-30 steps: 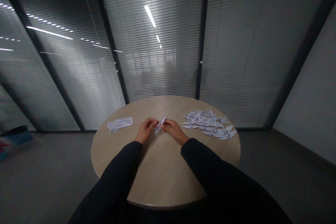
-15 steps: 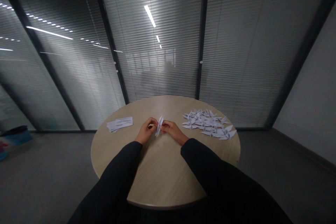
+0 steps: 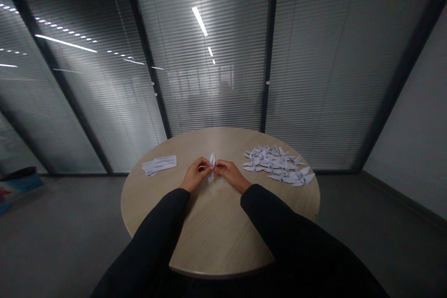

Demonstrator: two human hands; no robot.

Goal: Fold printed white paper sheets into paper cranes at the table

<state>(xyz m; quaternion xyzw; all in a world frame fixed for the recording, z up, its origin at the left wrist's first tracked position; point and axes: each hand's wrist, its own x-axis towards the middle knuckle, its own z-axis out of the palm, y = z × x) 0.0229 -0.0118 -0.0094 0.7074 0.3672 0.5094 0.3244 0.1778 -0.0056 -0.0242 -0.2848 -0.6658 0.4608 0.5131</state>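
Observation:
A white folded paper crane (image 3: 213, 159) is held above the middle of the round table, its long axis pointing away from me. My left hand (image 3: 196, 173) pinches it from the left, thumb and forefinger meeting at its middle. From the other side my right hand (image 3: 229, 172) grips it between thumb and fingers. The fingertips of both hands nearly touch and cover the crane's centre. To the right lies a pile of white paper cranes (image 3: 275, 160), wings spread and overlapping.
The round wooden table (image 3: 216, 233) has a curved edge all round. On its left lies a small stack of white paper pieces (image 3: 164, 163). Behind it stands a glass partition with blinds (image 3: 216, 102). A blue bin (image 3: 23, 180) is on the floor at far left.
The paper crane has turned in my fingers and now stands straighter, showing a wider face. My fingertips have come closer together at its middle; my arms stay in place.

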